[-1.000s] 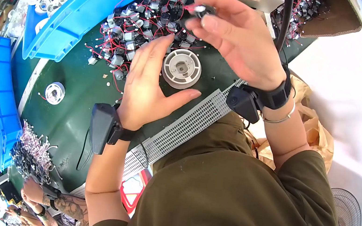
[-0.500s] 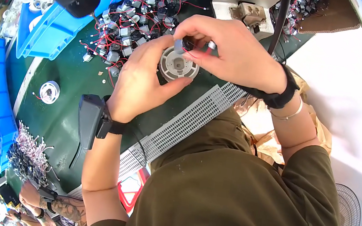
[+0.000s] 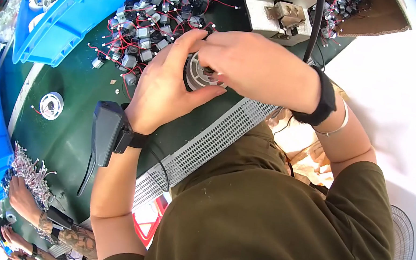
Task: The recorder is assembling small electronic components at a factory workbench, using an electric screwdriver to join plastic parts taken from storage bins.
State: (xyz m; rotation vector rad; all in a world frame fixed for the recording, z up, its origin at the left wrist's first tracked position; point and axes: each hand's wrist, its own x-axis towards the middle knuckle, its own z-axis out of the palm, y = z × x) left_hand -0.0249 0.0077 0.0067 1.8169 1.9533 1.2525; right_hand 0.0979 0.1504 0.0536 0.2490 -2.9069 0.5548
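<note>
Both hands meet over a round white plastic part (image 3: 203, 75) w/ a ribbed rim, low over the green bench (image 3: 65, 134). The left hand (image 3: 162, 93) cups it from the left, fingers curled round its edge, thumb under it. The right hand (image 3: 253, 66) comes from the right, its fingers pinched tight at the top of the part; what they pinch is too small to tell.

Just behind the hands lies a pile of small motors (image 3: 146, 38) w/ red & black wires. A blue bin (image 3: 79, 17) sits beside the pile. Another white round part (image 3: 51, 105) lies alone, well apart on the left. A grey holed strip (image 3: 205, 146) runs along the bench edge near the body. Another person's hand (image 3: 23, 198) is at the lower left by a bunch of thin wires (image 3: 30, 172).
</note>
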